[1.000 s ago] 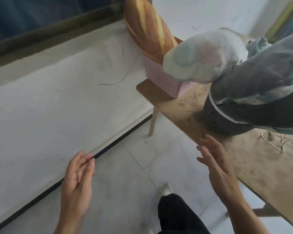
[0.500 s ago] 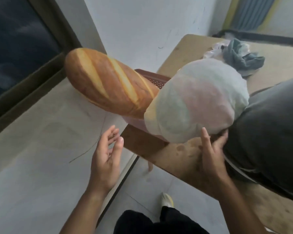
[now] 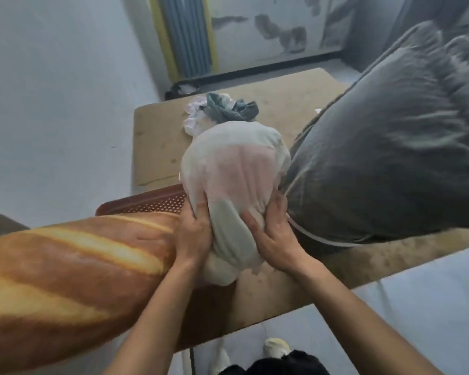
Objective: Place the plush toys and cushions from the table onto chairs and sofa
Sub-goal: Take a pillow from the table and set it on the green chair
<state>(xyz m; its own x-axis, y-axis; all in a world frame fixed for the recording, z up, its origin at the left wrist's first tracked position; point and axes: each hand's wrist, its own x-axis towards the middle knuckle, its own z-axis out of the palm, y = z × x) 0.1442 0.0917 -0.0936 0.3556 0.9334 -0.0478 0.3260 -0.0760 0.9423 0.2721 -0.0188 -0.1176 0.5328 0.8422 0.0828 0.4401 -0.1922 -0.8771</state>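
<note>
Both hands have closed in from the open air at the table's edge: the left hand (image 3: 194,234) and right hand (image 3: 272,234) now clamp the near end of the pale plush toy (image 3: 233,182) from either side, fingers curled into its soft cover and thumbs pressed on top. The two-sided grip suits a bulky, squashy thing that one hand could not span. The toy still lies on the wooden table (image 3: 157,142), its near end overhanging the front edge, wedged between the bread-shaped cushion (image 3: 73,280) on the left and the large grey cushion (image 3: 385,163) on the right, touching both. Behind it sit a perforated basket (image 3: 146,205) and a crumpled cloth (image 3: 228,109). No chair or sofa is in view, so the toy probably has to be lifted clear and carried.
</note>
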